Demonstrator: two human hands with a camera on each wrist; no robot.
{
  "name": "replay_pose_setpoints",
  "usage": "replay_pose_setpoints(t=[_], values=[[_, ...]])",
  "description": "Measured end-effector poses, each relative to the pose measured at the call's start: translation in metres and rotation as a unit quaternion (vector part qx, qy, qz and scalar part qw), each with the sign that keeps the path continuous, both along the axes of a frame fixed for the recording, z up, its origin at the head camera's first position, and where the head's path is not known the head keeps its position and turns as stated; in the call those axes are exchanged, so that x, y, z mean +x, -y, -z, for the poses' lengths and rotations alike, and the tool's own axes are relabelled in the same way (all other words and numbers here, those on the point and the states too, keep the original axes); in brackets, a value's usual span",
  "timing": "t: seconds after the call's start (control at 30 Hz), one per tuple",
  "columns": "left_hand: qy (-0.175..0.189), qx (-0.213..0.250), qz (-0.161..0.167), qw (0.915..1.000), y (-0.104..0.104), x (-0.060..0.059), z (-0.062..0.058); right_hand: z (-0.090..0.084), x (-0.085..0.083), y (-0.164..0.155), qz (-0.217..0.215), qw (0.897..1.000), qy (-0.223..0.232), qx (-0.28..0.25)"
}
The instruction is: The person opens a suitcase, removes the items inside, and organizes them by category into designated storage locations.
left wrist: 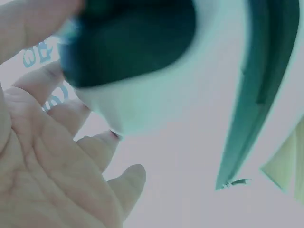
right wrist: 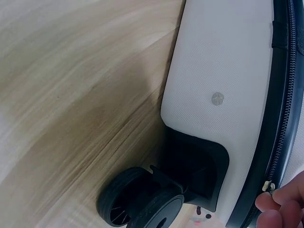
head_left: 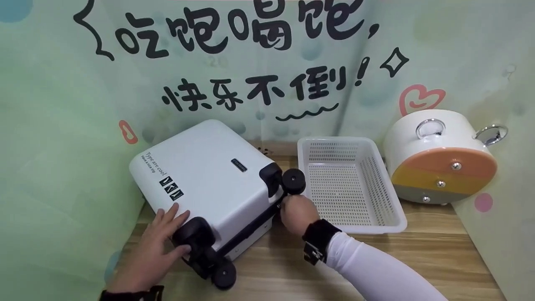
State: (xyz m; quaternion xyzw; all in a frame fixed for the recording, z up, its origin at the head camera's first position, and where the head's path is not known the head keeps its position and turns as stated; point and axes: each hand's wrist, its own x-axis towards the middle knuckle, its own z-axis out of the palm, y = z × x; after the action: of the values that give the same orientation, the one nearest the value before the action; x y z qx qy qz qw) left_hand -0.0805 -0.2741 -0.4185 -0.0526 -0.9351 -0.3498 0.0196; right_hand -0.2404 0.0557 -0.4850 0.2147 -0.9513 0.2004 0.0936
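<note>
White suitcase [head_left: 205, 167]: lies on the wood-grain tabletop [head_left: 271, 280], left of a perforated white basket [head_left: 397, 228], its wheeled end toward the person.
Left hand [head_left: 152, 246]: fingers spread on the shell, thumb against the black wheel housing [head_left: 195, 232].
Right hand [head_left: 299, 215]: thumb and finger pinch the zipper pull [right wrist: 269, 186] at the suitcase's edge.
Zipper [right wrist: 286, 104] risk: drawn at an angle, it could snag at the curved corner, or the small pull could slip from the fingertips.
Suitcase risk: a hard tug could swivel it if the left hand bears too lightly; the wheel [head_left: 294, 181] beside the basket could then knock it.
Right wrist view: alone shows the pinch, the zipper teeth and a round metal stud [right wrist: 217, 99]; the right hand hides the pull in the head view.
Left wrist view: alone shows the left palm; the dark corner is blurred.
Head view: alone shows the basket and a white striped-front container [head_left: 443, 133].
</note>
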Motion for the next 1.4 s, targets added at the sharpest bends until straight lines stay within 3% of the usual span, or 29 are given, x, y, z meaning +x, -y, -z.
replay_pose_setpoints(t=[0.2,0.6,0.77,0.93,1.07,1.23,1.4], values=[[-0.053,-0.025,-0.004,0.9983,-0.001,-0.002,0.011,-0.001,-0.003,-0.002,0.006,1.000,0.001,-0.007],[-0.048,-0.053,-0.043,0.9965,-0.027,0.001,0.016,0.000,-0.009,-0.007,0.023,0.998,0.052,-0.023],[-0.043,-0.085,-0.041,0.9946,-0.025,0.001,0.012,-0.001,-0.004,-0.006,0.015,0.998,0.057,-0.020],[-0.043,-0.122,-0.028,0.9912,-0.017,-0.005,-0.001,0.001,0.000,-0.002,0.002,0.998,0.055,-0.019],[-0.040,-0.109,-0.005,0.9932,-0.006,-0.016,-0.005,0.004,-0.001,-0.001,-0.012,0.999,0.033,-0.005],[-0.039,-0.097,0.013,0.9944,0.004,-0.024,0.006,0.004,-0.002,0.000,-0.016,0.999,0.029,-0.001],[-0.072,-0.121,0.003,0.9900,0.001,-0.026,0.017,0.001,-0.004,0.000,-0.011,0.999,0.039,-0.010]])
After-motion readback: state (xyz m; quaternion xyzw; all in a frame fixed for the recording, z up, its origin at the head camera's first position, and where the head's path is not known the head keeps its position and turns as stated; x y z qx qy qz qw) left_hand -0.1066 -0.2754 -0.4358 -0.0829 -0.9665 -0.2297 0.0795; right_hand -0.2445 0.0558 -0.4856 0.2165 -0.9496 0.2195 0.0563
